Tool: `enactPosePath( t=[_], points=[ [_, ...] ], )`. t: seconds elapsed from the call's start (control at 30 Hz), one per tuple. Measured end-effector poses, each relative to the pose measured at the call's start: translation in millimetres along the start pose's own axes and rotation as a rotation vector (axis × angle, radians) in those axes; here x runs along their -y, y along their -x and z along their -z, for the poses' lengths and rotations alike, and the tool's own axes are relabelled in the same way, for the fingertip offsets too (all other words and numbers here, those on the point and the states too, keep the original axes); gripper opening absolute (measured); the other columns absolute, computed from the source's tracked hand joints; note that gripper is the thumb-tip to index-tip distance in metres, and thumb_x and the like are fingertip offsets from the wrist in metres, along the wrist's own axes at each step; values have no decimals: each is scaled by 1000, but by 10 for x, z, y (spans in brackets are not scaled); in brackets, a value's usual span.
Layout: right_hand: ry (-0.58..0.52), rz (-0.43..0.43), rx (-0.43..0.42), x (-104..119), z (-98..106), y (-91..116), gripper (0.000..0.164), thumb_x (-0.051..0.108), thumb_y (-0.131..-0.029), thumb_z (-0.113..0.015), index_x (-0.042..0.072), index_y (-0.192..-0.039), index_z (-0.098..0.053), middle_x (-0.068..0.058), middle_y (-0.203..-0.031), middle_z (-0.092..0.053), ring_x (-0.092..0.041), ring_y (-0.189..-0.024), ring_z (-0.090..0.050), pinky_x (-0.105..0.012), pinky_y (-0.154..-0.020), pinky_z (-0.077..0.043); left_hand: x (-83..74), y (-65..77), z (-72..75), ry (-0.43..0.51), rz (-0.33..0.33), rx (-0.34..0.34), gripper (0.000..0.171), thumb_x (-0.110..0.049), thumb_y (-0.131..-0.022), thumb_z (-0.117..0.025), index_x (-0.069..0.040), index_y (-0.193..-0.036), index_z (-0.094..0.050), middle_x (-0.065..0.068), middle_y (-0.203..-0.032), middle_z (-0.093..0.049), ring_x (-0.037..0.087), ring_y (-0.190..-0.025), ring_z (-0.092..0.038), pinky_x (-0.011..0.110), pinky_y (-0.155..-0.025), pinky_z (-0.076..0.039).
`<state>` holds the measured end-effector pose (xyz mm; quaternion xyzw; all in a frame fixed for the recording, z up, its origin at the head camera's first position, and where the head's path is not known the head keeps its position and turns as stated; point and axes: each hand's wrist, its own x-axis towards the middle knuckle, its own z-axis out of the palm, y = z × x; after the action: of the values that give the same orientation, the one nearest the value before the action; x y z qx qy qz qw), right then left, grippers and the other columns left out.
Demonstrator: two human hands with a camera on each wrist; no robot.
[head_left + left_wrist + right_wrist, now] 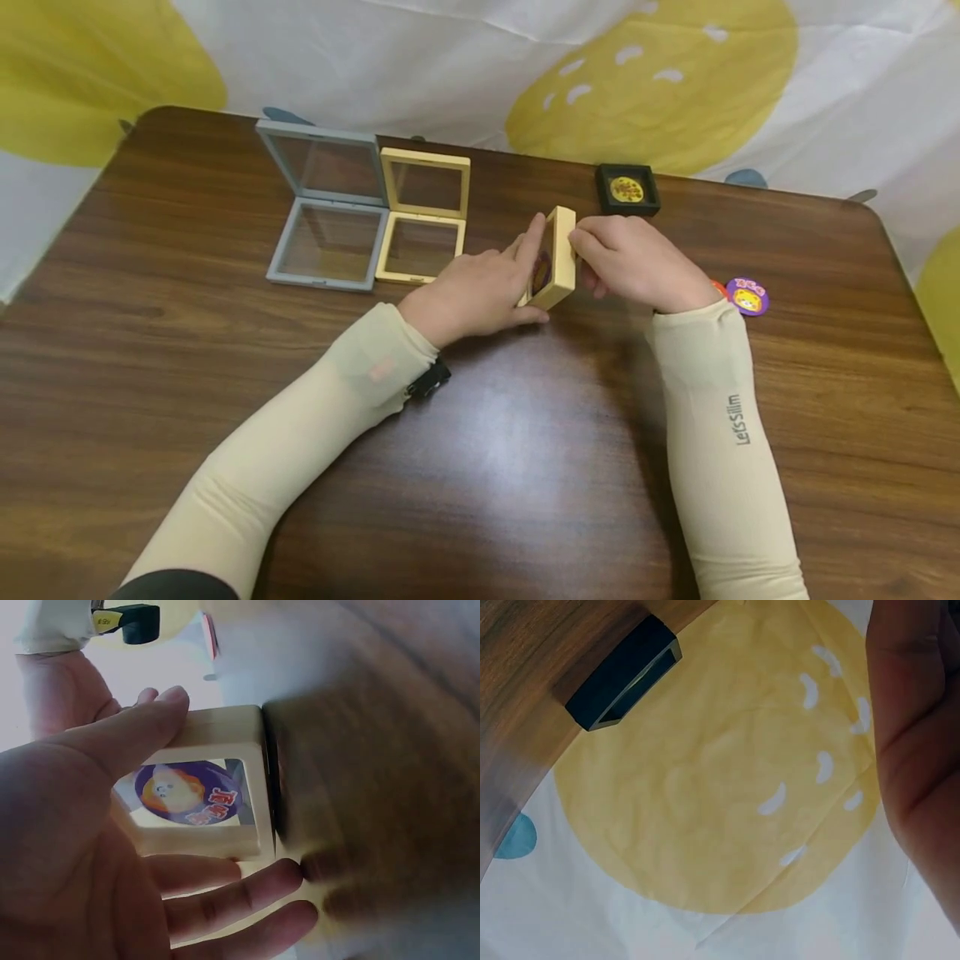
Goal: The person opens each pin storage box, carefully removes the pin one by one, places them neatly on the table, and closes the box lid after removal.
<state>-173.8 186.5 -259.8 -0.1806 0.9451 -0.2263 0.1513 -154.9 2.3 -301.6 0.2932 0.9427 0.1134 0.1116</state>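
A small cream display frame [563,250] stands on edge on the wooden table. Through its clear window, a purple badge [187,793] with a cartoon figure shows in the left wrist view. My left hand [483,292] holds the frame from the left, thumb along one side and fingers spread along the other. On the opposite side, my right hand [637,258] has bent fingers and its thumb against the frame's edge; its fingertips are partly hidden. In the right wrist view only part of the right hand [922,742] appears, at the right border.
An open grey-blue frame [277,265] and an open yellow frame [382,265] lie side by side at the back left. A black frame [651,202] with a gold disc sits at the back right. Purple and red badges [747,297] lie beside the right wrist.
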Motion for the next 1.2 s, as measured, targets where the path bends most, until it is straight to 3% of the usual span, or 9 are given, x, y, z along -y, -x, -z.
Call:
enactPosePath(
  t=[0.17,0.3,0.43,0.6,0.7,0.77,0.97,1.13,1.2],
  points=[
    [-30,18,15,18,-4,-6,35,22,-101,-33,8,-86,-61,-10,-71,-62,-20,-62,-60,-34,-64,-47,-8,-17,-2,41,-25,-73,118,-50,-82,-67,-7,-146,22,20,-158,-15,29,-97,-67,41,-62,-57],
    [-92,35,58,36,-9,3,34,17,-99,-33,5,-88,-63,-11,-72,-62,-21,-63,-60,-34,-62,-50,-19,-25,9,74,-75,-166,119,-50,-77,-72,-6,-149,11,20,-155,-25,32,-119,-55,44,-76,-57],
    [-120,32,82,44,-10,3,35,18,-100,-32,4,-90,-63,-11,-72,-62,-22,-63,-61,-34,-62,-51,-33,-19,8,77,-83,-201,118,-55,-76,-71,2,-149,2,22,-150,-28,35,-126,-48,47,-90,-53],
    [-138,31,100,37,-13,-4,34,18,-100,-32,4,-90,-61,-12,-73,-63,-22,-63,-61,-34,-62,-52,-31,-27,22,50,-91,-198,111,-54,-81,-63,3,-148,5,23,-159,-5,36,-141,-28,56,-113,-27],
    [-150,23,98,35,-10,-6,33,19,-100,-33,4,-91,-61,-13,-74,-64,-22,-62,-61,-34,-60,-52,-25,-30,39,44,-97,-207,108,-52,-81,-64,2,-149,0,19,-158,-15,30,-143,-26,59,-116,-15],
    [-172,11,111,38,-13,-9,31,19,-99,-33,5,-91,-60,-13,-75,-64,-23,-62,-61,-35,-60,-52,-28,-26,44,43,-88,-223,112,-56,-76,-69,2,-149,-7,18,-154,-28,27,-139,-34,60,-116,-12],
    [-260,-20,194,55,-37,-25,25,17,-96,-35,4,-94,-56,-14,-78,-61,-24,-64,-62,-35,-60,-53,-57,-19,45,76,-31,-262,125,-65,-59,-77,3,-145,-17,19,-138,-44,28,-125,-49,59,-114,-21],
    [-388,-69,170,92,-108,-66,21,14,-92,-37,2,-87,-54,-11,-70,-58,-23,-58,-61,-34,-55,-54,-56,-5,64,78,-22,-254,120,-61,-57,-81,0,-142,-22,17,-133,-46,28,-121,-51,58,-111,-29],
    [-464,-102,152,124,-143,-91,20,14,-90,-38,1,-84,-52,-9,-66,-56,-22,-56,-60,-33,-52,-54,-44,6,76,68,-24,-250,118,-61,-56,-81,0,-140,-25,16,-129,-48,28,-113,-55,54,-103,-40]
  ],
)
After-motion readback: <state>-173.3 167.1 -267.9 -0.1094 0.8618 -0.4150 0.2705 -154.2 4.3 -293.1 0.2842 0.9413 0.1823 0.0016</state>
